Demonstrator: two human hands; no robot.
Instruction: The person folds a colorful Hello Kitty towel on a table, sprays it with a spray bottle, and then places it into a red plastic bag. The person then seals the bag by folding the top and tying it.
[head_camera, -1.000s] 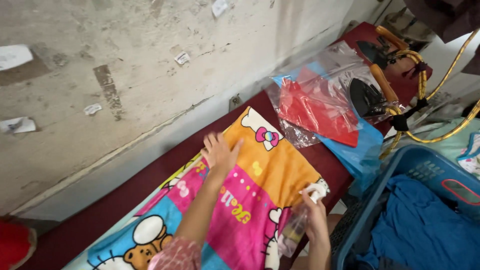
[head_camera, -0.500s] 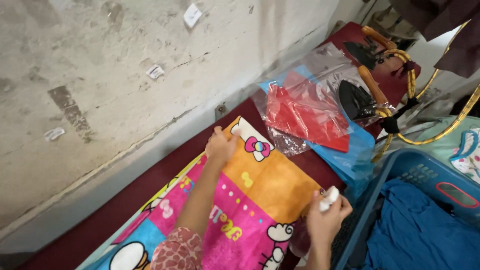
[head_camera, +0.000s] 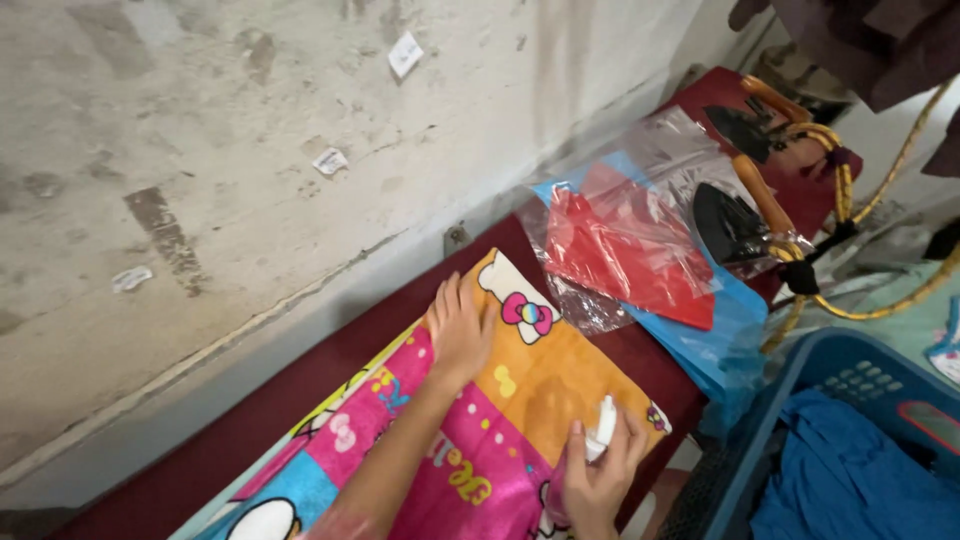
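A bright cartoon-print cloth (head_camera: 540, 385) in orange, pink and blue lies spread on a dark red padded board (head_camera: 330, 365). My left hand (head_camera: 460, 325) rests flat on the cloth near its far corner, fingers apart. My right hand (head_camera: 600, 470) holds a small spray bottle (head_camera: 603, 430) with a white nozzle over the cloth's near edge, fingers wrapped around it.
Red and blue garments in clear plastic bags (head_camera: 640, 240) lie beyond the cloth. Two black irons with orange handles (head_camera: 745, 200) sit further right with yellow cords. A blue laundry basket (head_camera: 800, 400) holding blue fabric stands at bottom right. A stained concrete wall (head_camera: 250, 150) runs along the board.
My right hand has raised the spray bottle over the cloth's near edge. My left hand stays pressed on the cloth. The view has shifted, showing more of the wall.
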